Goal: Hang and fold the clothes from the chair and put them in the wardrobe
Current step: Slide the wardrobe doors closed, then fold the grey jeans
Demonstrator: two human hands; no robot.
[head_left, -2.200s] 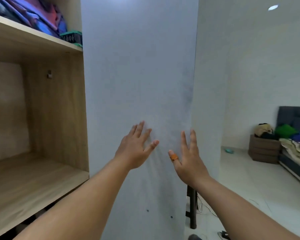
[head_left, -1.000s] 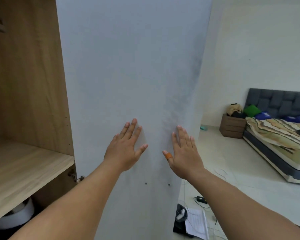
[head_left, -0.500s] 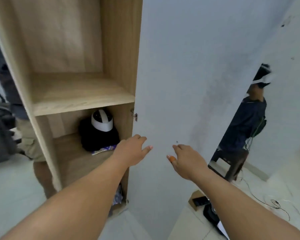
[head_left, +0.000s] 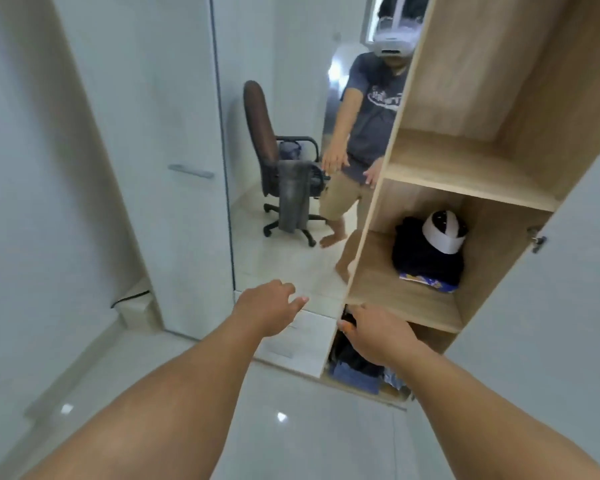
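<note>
Left hand (head_left: 269, 304): fingers loosely curled and slack, thumb pointing right, nothing in its grasp. It hangs in the air in front of the mirror's lower edge, touching nothing.

Right hand (head_left: 374, 332): seen from the back, fingers bent downward and away from the camera; an orange band shows at the thumb. It lies just in front of the lower shelf's front edge. Whether the fingertips touch the wood cannot be told, and no object is seen in its grasp.

Both forearms reach forward from the bottom of the view, bare.

Wardrobe (head_left: 471, 161): light wood, open, tilted in the view. The upper shelf (head_left: 465, 168) carries nothing visible. The next compartment down holds a dark folded garment (head_left: 426, 254) with a white and black cap (head_left: 444, 233) resting against its upper right part, and a blue printed item (head_left: 426, 281) under its front edge. The lowest compartment holds dark and blue clothes (head_left: 354, 372), partly hidden behind the right hand. The white wardrobe door (head_left: 551, 341) stands open at the right, a hinge on its edge.

Mirror (head_left: 284, 98), left of the wardrobe: it reflects the person wearing a headset, and a brown office chair (head_left: 262, 133). A grey garment (head_left: 293, 195) hangs over the chair's seat front, and a second bluish garment (head_left: 290, 150) lies on the seat behind it.

A white closed door (head_left: 174, 168) with a bar handle stands left of the mirror. The floor (head_left: 291, 427) is glossy white tile.
</note>
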